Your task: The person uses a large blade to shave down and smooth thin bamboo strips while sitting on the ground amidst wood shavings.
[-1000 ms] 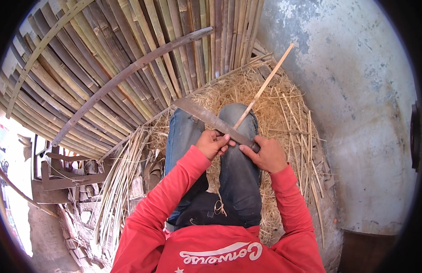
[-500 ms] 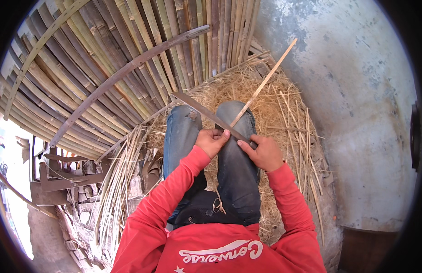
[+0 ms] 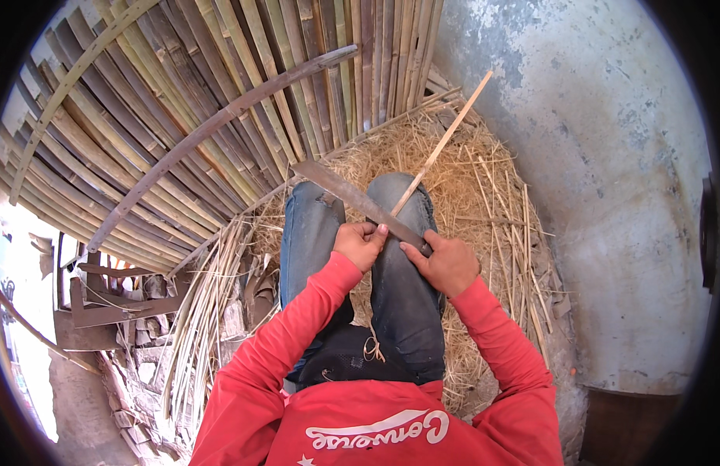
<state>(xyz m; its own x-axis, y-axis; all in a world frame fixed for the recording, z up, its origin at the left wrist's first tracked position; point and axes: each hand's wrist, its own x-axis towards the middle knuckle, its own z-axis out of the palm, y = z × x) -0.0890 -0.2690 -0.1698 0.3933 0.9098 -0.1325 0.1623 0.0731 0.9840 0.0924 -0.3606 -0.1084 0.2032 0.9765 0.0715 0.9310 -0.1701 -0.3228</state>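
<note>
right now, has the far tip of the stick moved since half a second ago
Yes: judged against the grey wall, the far tip of the stick has shifted left and slightly down the picture.

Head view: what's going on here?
The person's right hand grips a broad blade at its handle end. The left hand holds a thin pale strip near its lower end, close to where the blade crosses it. Straw-like litter lies around the legs.

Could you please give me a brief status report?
Right hand gripping knife; left hand holding stick. Knife crosses stick. Knees beneath, straw around.
</note>
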